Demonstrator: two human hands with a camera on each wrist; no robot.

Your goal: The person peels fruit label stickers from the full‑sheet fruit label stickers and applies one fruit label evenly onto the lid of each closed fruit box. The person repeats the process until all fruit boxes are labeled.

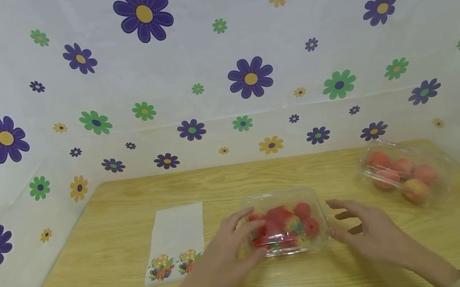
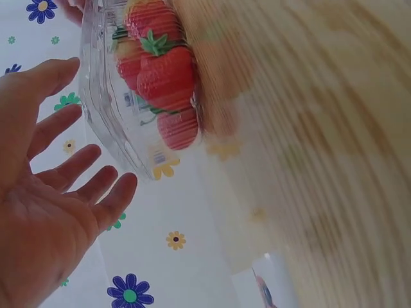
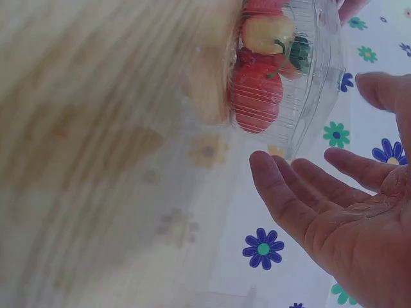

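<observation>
A lidded clear plastic box [image 1: 279,193] of red fruit sits on the wooden table between the two hands. Strawberries [image 2: 166,78] show through its wall in the left wrist view, and a red and a yellowish fruit [image 3: 266,34] with green stems show in the right. My left hand [image 1: 226,253] is at the box's left side, fingers spread and gently bent, fingertips over the lid edge in the head view. On the right side, my right hand [image 1: 370,231] has its fingers apart and loosely bent, thumb near the box's lower right corner.
Another clear box [image 1: 441,187] with several peach-like fruits [image 1: 403,168] stands at the back right. Left of the middle lies a white sheet [image 1: 177,228] with colourful fruit prints along its near end. A flower-patterned cloth [image 1: 201,68] surrounds the table [image 1: 106,241] at the back and sides.
</observation>
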